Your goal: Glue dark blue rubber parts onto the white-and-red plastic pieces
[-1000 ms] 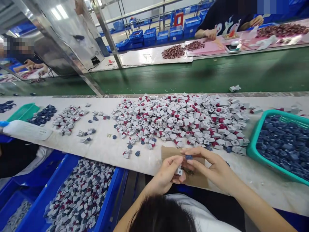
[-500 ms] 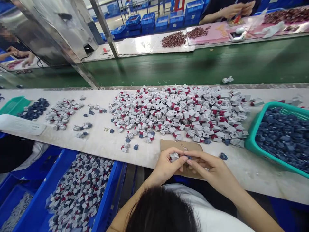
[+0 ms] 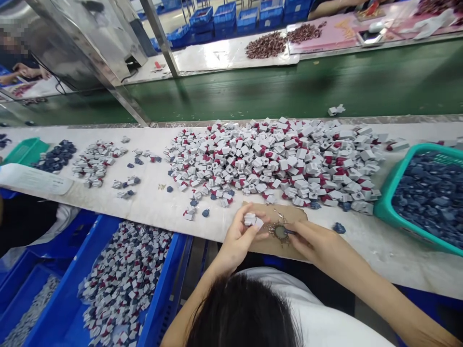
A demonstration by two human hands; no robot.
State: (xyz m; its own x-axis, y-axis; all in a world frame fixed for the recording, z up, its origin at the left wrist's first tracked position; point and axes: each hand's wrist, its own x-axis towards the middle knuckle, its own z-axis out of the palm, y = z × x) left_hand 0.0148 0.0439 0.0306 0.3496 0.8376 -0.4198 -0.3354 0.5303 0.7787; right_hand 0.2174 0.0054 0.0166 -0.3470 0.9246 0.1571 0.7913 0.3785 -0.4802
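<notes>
My left hand (image 3: 238, 236) pinches a small white block piece (image 3: 252, 220) between thumb and fingers, above the edge of a brown cardboard sheet (image 3: 294, 214). My right hand (image 3: 314, 246) holds a small dark blue piece (image 3: 289, 232) at its fingertips. That piece is right next to a round metal-rimmed ring with a spiky wire edge (image 3: 279, 232), which lies on the cardboard. A large heap of white blocks with red parts (image 3: 271, 159) spreads across the white bench top (image 3: 202, 217) just beyond my hands. A loose blue piece (image 3: 339, 228) lies to the right of my right hand.
A teal basket of dark blue pieces (image 3: 383, 202) stands on the bench at right. A blue crate of grey, blue and red pieces (image 3: 123, 284) sits at lower left. A green conveyor belt (image 3: 289, 91) runs behind the bench, with a co-worker's arm and stacked blue crates beyond.
My hands have drawn apart, with the white piece now in my left hand, up and left of the blue piece. The spiky ring now shows on the cardboard. The camera view has tilted, shifting the scene upward.
</notes>
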